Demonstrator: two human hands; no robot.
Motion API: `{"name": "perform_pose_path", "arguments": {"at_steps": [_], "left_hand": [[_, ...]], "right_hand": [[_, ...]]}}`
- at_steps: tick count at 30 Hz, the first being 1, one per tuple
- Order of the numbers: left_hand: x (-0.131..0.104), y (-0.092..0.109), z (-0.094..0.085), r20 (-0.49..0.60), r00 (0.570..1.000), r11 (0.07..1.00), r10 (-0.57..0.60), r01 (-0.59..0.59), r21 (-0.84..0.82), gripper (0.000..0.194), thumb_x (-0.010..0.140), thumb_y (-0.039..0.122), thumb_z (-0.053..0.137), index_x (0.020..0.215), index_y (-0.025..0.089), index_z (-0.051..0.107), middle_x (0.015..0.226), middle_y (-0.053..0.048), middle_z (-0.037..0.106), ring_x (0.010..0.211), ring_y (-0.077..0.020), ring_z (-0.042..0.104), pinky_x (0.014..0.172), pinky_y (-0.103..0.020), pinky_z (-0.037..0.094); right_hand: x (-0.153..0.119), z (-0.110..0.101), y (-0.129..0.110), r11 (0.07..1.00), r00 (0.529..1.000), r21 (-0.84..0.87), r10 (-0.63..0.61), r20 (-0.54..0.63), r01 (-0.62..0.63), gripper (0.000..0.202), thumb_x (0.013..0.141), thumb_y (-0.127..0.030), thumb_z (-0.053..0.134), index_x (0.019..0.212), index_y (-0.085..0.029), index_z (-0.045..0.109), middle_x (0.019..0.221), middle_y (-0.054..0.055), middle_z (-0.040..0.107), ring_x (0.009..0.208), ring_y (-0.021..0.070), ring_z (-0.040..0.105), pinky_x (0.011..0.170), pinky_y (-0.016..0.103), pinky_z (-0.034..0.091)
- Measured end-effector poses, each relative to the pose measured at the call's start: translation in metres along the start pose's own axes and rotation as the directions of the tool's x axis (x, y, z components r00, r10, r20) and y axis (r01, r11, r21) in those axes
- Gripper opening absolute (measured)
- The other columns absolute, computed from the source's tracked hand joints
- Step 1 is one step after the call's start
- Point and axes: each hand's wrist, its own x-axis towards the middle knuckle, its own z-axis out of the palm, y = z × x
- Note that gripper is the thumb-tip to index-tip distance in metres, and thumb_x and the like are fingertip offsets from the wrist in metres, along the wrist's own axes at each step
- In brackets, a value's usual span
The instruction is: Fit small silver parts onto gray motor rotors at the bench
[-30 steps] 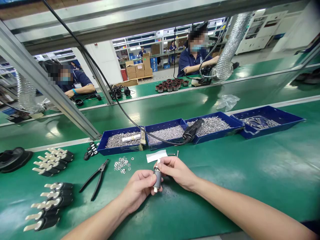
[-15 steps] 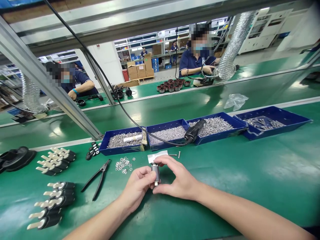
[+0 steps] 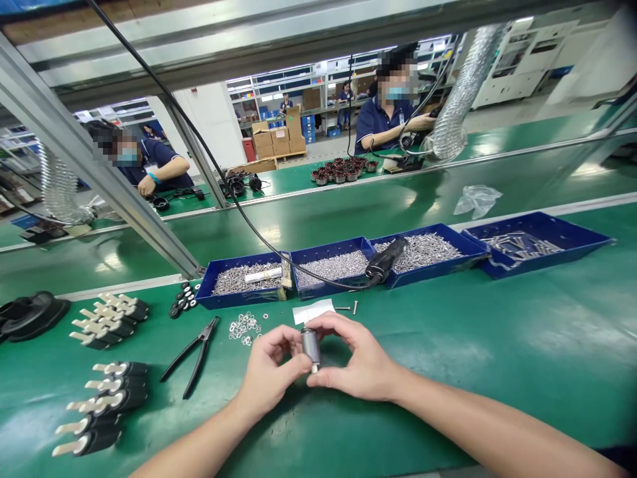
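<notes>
A small dark-grey cylinder with a pale stub at its lower end [image 3: 310, 346] is upright between my hands, just above the green bench. My left hand [image 3: 273, 366] closes on its left side, the thumb near its lower end. My right hand [image 3: 362, 357] spans it from the right, fingertips at the top and thumb at the pale stub. Behind my fingers lies a white slip of paper [image 3: 312, 311], with two long screws [image 3: 355, 307] beside it. Left of my hands are loose metal rings [image 3: 243, 325] and black-handled pliers [image 3: 198, 358].
Blue bins [image 3: 239, 302] of small metal parts line the bench's back. A black corded tool [image 3: 385, 262] rests across them, its cable hanging from above. Black cylinders with pale shafts [image 3: 107, 405] stand at left. Two co-workers [image 3: 385, 123] sit across the bench.
My left thumb has slid down the cylinder, baring more of its side. My left hand has shifted slightly. The right hand keeps its top-and-bottom hold.
</notes>
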Motion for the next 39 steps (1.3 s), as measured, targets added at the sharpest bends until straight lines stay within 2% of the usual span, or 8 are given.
{"name": "perform_pose_path", "arguments": {"at_steps": [4,7,10,17,23,31,35,39], "left_hand": [[0.0,-0.003,-0.007,-0.016,0.904,0.879,0.427,-0.411,0.242,0.065,0.078,0.028,0.096,0.135,0.027,0.064,0.121,-0.006,0.056,0.094,-0.0154,0.061,0.085,-0.028,0.054],[0.001,-0.001,-0.006,0.032,0.848,0.801,0.529,-0.511,0.312,0.062,0.083,0.021,0.091,0.139,0.028,0.066,0.125,-0.008,0.053,0.096,-0.0165,0.06,0.084,-0.029,0.056],[0.0,0.001,-0.004,0.046,0.826,0.767,0.562,-0.541,0.345,0.056,0.084,0.014,0.087,0.136,0.027,0.069,0.124,-0.008,0.056,0.095,-0.0164,0.061,0.083,-0.029,0.058],[-0.001,0.003,0.003,0.023,0.836,0.799,0.549,-0.533,0.279,0.058,0.085,0.01,0.084,0.138,0.028,0.068,0.123,-0.008,0.064,0.097,-0.0168,0.065,0.082,-0.025,0.06],[-0.002,0.003,0.006,0.005,0.872,0.838,0.489,-0.472,0.275,0.048,0.088,0.008,0.077,0.131,0.029,0.07,0.12,-0.007,0.064,0.099,-0.0181,0.064,0.083,-0.027,0.06],[-0.004,-0.001,-0.002,0.082,0.836,0.76,0.542,-0.53,0.376,0.047,0.094,0.012,0.072,0.137,0.029,0.064,0.124,-0.008,0.062,0.105,-0.0203,0.064,0.092,-0.033,0.057],[-0.001,0.0,0.004,0.004,0.898,0.893,0.441,-0.439,0.1,0.049,0.089,0.022,0.086,0.134,0.029,0.068,0.127,-0.01,0.062,0.107,-0.0202,0.066,0.091,-0.031,0.058],[0.01,-0.017,0.01,0.101,0.978,0.932,0.183,-0.14,-0.335,0.11,0.069,0.035,0.103,0.16,0.033,0.041,0.139,-0.019,0.063,0.09,-0.0197,0.075,0.08,-0.03,0.058]], "right_hand": [[0.0,-0.001,0.007,0.991,0.999,0.131,-0.026,0.037,0.021,0.08,0.077,-0.035,0.097,0.147,-0.033,0.059,0.135,0.005,0.069,0.116,0.0195,0.069,0.102,0.031,0.057],[0.0,-0.001,0.009,0.99,0.991,0.082,-0.122,0.057,0.117,0.084,0.079,-0.033,0.096,0.151,-0.034,0.055,0.134,0.004,0.069,0.121,0.02,0.067,0.107,0.032,0.053],[0.001,-0.002,0.009,0.973,0.974,-0.05,-0.223,0.035,0.224,0.081,0.077,-0.034,0.097,0.148,-0.032,0.058,0.133,0.006,0.066,0.122,0.0209,0.063,0.11,0.035,0.049],[0.001,-0.004,0.007,0.967,0.972,-0.094,-0.234,0.037,0.236,0.078,0.08,-0.032,0.095,0.147,-0.029,0.055,0.132,0.006,0.062,0.121,0.0213,0.059,0.107,0.037,0.049],[-0.001,0.001,0.003,0.989,0.991,-0.068,-0.128,0.026,0.13,0.067,0.083,-0.029,0.091,0.14,-0.031,0.056,0.129,0.004,0.06,0.12,0.0223,0.056,0.105,0.039,0.048],[0.0,0.003,-0.01,0.985,0.99,-0.105,-0.137,0.033,0.139,0.056,0.086,-0.026,0.084,0.135,-0.031,0.056,0.123,0.003,0.061,0.114,0.0224,0.056,0.101,0.039,0.048],[-0.004,-0.001,0.002,0.945,0.975,-0.239,-0.215,0.057,0.222,0.059,0.09,-0.028,0.081,0.142,-0.031,0.052,0.131,0.005,0.062,0.122,0.0232,0.059,0.106,0.037,0.051],[-0.006,-0.007,0.028,0.852,0.955,-0.439,-0.292,0.055,0.285,0.06,0.093,-0.036,0.078,0.146,-0.029,0.051,0.139,0.008,0.064,0.126,0.0253,0.065,0.106,0.034,0.057]]}}
